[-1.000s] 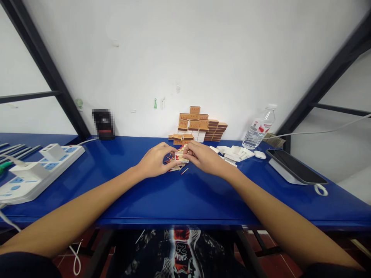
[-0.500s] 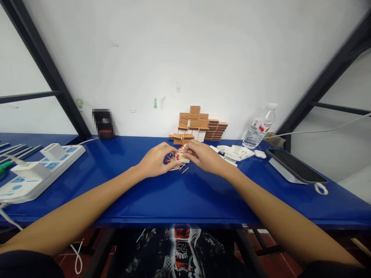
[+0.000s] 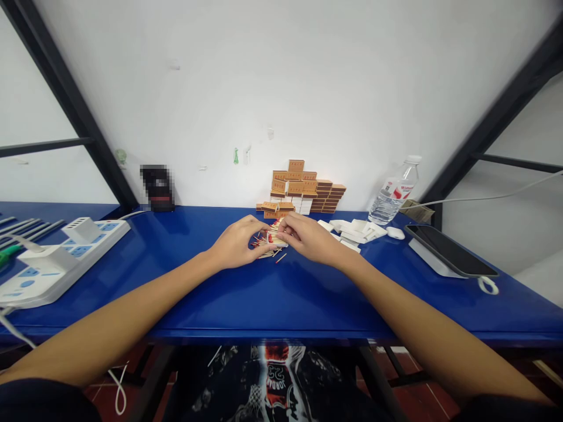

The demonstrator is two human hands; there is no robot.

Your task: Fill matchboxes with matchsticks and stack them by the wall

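Observation:
My left hand (image 3: 240, 241) and my right hand (image 3: 308, 237) meet over a small pile of red-tipped matches (image 3: 269, 248) on the blue table (image 3: 272, 293). Both hands have their fingers curled and pinched together around a bundle of matches (image 3: 275, 235) held between them. More loose matches lie scattered under and just in front of the fingers. Behind the hands a stack of brown matchboxes (image 3: 303, 190) stands against the white wall.
White inner trays (image 3: 354, 231) lie right of my right hand, with a water bottle (image 3: 393, 193) and a phone on a white stand (image 3: 451, 252) farther right. White power strips (image 3: 53, 261) sit at the left. A dark pixelated object (image 3: 157, 187) stands at the back.
Both hands stay almost in place; the fingers have shifted slightly on the bundle of matches.

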